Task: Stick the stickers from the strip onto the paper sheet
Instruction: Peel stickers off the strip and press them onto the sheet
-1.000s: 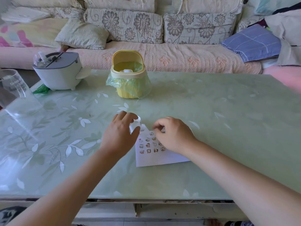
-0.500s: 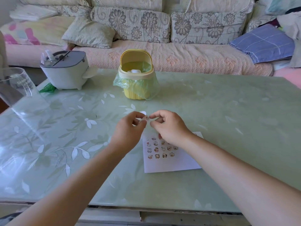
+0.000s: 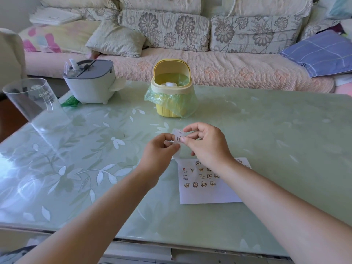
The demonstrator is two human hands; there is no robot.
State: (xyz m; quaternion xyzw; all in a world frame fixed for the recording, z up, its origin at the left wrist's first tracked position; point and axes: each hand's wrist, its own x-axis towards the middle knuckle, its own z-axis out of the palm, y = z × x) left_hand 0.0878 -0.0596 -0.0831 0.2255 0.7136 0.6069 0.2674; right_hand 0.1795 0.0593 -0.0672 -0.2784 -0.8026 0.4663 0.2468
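Note:
A white paper sheet (image 3: 207,193) lies on the green table (image 3: 266,130), with several small cartoon stickers stuck in rows on its upper half. Above the sheet's far left corner I hold a narrow translucent sticker strip (image 3: 178,135) that carries two small stickers. My left hand (image 3: 160,153) pinches the strip from the left between thumb and fingers. My right hand (image 3: 207,143) pinches it from the right at the lower sticker. My right wrist hides part of the sheet's top edge.
A small yellow bin (image 3: 172,92) lined with a green bag stands behind my hands. A grey-lidded white container (image 3: 90,80) sits at the back left. A clear plastic cup (image 3: 32,101) stands at the left edge. A sofa runs behind the table.
Both hands have lifted off the sheet and come together above its far corner, with the strip raised between them. The camera has tilted, so the sheet sits lower right in view.

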